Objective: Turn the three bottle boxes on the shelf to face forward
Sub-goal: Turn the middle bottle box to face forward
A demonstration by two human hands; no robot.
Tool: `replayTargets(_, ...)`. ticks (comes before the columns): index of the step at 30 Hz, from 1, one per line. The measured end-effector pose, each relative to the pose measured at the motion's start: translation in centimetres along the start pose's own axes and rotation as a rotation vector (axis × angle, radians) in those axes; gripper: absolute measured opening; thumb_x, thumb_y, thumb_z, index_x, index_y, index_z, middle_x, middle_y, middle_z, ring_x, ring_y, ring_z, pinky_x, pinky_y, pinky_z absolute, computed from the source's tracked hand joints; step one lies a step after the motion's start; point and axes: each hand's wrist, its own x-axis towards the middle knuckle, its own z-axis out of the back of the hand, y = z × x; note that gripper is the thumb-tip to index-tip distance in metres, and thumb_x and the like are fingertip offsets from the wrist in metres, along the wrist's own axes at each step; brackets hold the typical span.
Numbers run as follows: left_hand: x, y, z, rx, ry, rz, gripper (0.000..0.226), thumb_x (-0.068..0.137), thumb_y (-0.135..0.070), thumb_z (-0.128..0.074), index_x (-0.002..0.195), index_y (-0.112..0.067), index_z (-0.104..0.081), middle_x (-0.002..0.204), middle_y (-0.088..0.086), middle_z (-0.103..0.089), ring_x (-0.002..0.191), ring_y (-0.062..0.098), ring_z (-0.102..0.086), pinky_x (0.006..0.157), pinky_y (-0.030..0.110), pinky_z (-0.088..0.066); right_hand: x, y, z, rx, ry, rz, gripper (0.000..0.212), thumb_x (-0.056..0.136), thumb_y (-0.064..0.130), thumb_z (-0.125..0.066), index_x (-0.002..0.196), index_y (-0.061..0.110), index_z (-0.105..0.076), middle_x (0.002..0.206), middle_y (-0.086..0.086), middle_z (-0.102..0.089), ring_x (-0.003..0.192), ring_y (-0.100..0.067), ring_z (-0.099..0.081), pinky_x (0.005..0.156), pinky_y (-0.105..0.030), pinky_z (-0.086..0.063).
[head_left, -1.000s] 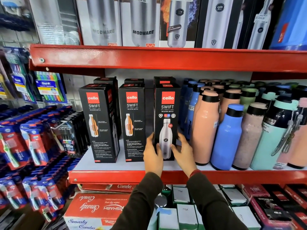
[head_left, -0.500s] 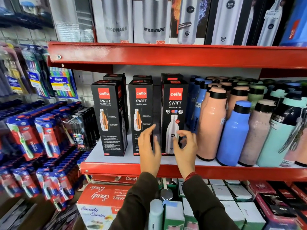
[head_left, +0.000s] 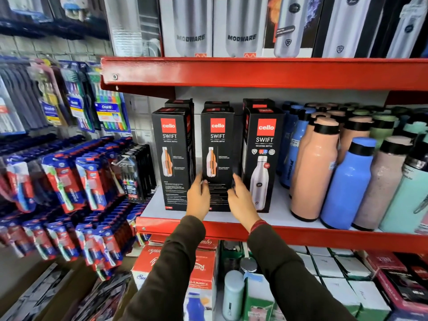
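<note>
Two dark sleeves reach up from the bottom of the view toward the middle shelf point(head_left: 301, 237), a white board with a red front lip. The left hand point(head_left: 198, 198) lies against the lower left edge of the middle box point(head_left: 217, 158), fingers loosely curled with the thumb on the front panel. The right hand point(head_left: 240, 200) is at the box's lower right edge, fingers spread and partly open, tips touching or just short of the corner; a firm grip cannot be confirmed for either hand.

Three tall black boxes marked "cello SWIFT" stand upright in a row near the shelf's front. The left box point(head_left: 173, 158) and the middle box show a panel with a small orange-and-steel bottle picture and fine print. The right box point(head_left: 264, 161) shows a panel with a large steel bottle picture. More black boxes stand behind them.

Just right of the boxes stand loose bottles point(head_left: 312, 170) in peach, blue, mauve and mint, packed close together. To the left, toothbrush packs point(head_left: 69, 181) hang on a grid wall. On the upper shelf point(head_left: 254, 70) stand boxes point(head_left: 240, 26) printed "MODWARE".
</note>
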Motion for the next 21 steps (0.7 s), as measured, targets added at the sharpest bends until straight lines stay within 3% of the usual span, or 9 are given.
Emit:
replayTargets(5,0.2,0.4,0.5,-0.013,-0.023,-0.006,0.041,0.104,-0.013,-0.043,0.145,-0.011,-0.047,0.133,0.014,-0.064,0.121,0.027,-0.061,0.098,0.027,-0.045,-0.1,-0.3,-0.7,0.057,-0.031,-0.022,0.058,0.095,-0.005,-0.034,0.149,0.012,-0.027,0.150,-0.008,-0.040,0.139,-0.018,-0.037,0.112,-0.024,-0.027)
replayTargets(9,-0.2,0.5,0.8,-0.046,-0.019,-0.029,0.041,0.103,-0.014,-0.047,0.144,-0.011,-0.049,0.137,0.011,-0.061,0.127,0.023,-0.058,0.106,0.030,-0.044,-0.7,-0.2,-0.5,0.073,-0.041,-0.008,0.060,0.092,-0.007,-0.041,0.147,0.016,-0.032,0.136,-0.001,-0.047,0.128,-0.010,-0.044,0.106,-0.023,-0.034)
replayTargets(15,-1.5,-0.6,1.5,-0.186,-0.043,-0.039,0.038,0.103,-0.026,-0.048,0.139,-0.016,-0.055,0.135,0.004,-0.063,0.121,0.006,-0.055,0.095,0.008,-0.044,-1.0,-0.6,-0.9,0.016,-0.099,0.066,0.080,0.077,0.010,-0.074,0.144,0.024,-0.033,0.138,-0.002,-0.053,0.127,-0.015,-0.052,0.109,-0.039,-0.044)
replayTargets(16,-1.8,-0.8,1.6,-0.262,-0.040,-0.028,0.037,0.102,-0.032,-0.048,0.135,-0.020,-0.059,0.133,0.002,-0.064,0.122,0.008,-0.058,0.098,0.011,-0.045,-1.0,-0.4,-0.9,0.008,-0.110,0.079,0.082,0.074,0.013,-0.078,0.142,0.026,-0.034,0.137,0.000,-0.054,0.127,-0.014,-0.052,0.109,-0.039,-0.045)
replayTargets(18,-2.2,-0.7,1.6,-0.388,-0.048,-0.004,0.032,0.096,-0.046,-0.050,0.120,-0.036,-0.067,0.126,-0.004,-0.069,0.123,0.013,-0.063,0.107,0.031,-0.049,-1.1,0.0,-0.9,0.020,-0.140,0.092,0.083,0.068,0.017,-0.084,0.137,0.028,-0.039,0.130,0.003,-0.058,0.122,-0.011,-0.055,0.106,-0.036,-0.047)
replayTargets(21,-3.0,-0.7,1.8,-0.432,-0.095,0.000,0.032,0.092,-0.053,-0.049,0.106,-0.039,-0.074,0.110,-0.013,-0.076,0.111,0.013,-0.070,0.102,0.047,-0.054,-1.3,0.8,-1.1,0.012,-0.209,0.091,0.094,0.060,0.031,-0.091,0.137,0.025,-0.038,0.129,0.006,-0.058,0.119,-0.007,-0.053,0.100,-0.025,-0.045)
